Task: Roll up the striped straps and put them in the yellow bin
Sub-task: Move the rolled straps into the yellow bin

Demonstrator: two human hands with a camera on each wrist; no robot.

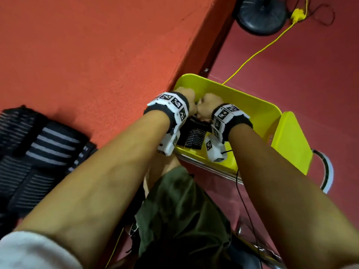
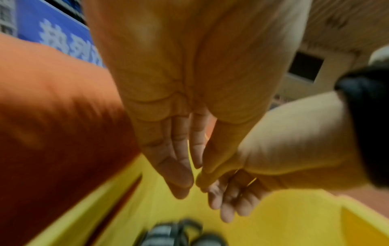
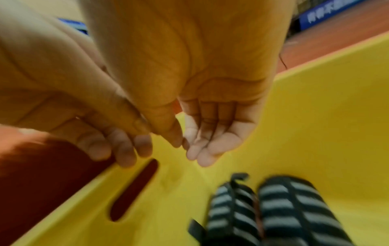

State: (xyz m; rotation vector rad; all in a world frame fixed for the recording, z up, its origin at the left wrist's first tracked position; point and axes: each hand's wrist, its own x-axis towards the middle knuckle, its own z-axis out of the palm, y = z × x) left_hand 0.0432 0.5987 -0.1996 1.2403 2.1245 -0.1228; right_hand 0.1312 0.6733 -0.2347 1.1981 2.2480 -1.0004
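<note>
Both hands hang loose and empty over the yellow bin (image 1: 254,105): left hand (image 1: 187,100) at 9 o'clock of right hand (image 1: 208,104). Rolled straps (image 3: 271,211) lie inside; more straps (image 1: 38,150) on the worktop (image 1: 87,55).

Rolled straps (image 3: 271,211) lie in the bin (image 1: 250,105), unrolled straps (image 1: 38,152) left.

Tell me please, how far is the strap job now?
Done: two rolled striped straps lie in the yellow bin. In hand: nothing; the left hand and right hand hang open and empty above them. Left: a pile of unrolled straps waits on the orange surface.
</note>
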